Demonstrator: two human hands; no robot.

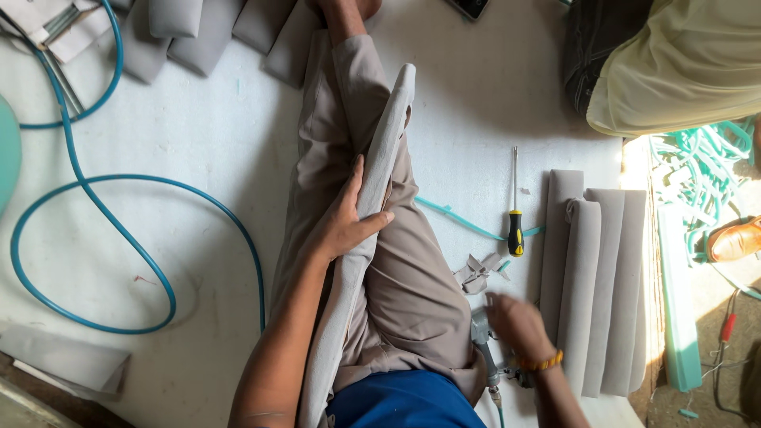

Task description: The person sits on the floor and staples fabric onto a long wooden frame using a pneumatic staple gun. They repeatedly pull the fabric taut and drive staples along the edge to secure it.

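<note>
— Where the floor runs out at nine o'clock, what lies there?

— A blue hose curls in a big loop over the white floor, with grey padded pieces stacked up at eleven o'clock.

— And the left hand?

— The left hand sits dead centre, fingers and thumb wrapped around a long grey padded strip. That strip lies along the person's outstretched leg, running from twelve o'clock down to six, its upper end tilted up off the trouser cloth.

— What's beside the leg at three o'clock?

— A screwdriver with a black and yellow handle lies flat on the floor, tip pointing to twelve. Just below it are grey fabric scraps, and a thin teal strip crosses under the handle.

— The right hand?

— The right hand, at five o'clock, is blurred; it hovers over a grey metal tool on the floor. I cannot tell whether its fingers are open or closed. An orange bead bracelet circles the wrist.

— Farther right?

— A stack of grey padded strips lies just beside that hand, lengthwise toward twelve. At one o'clock another person sits.
</note>
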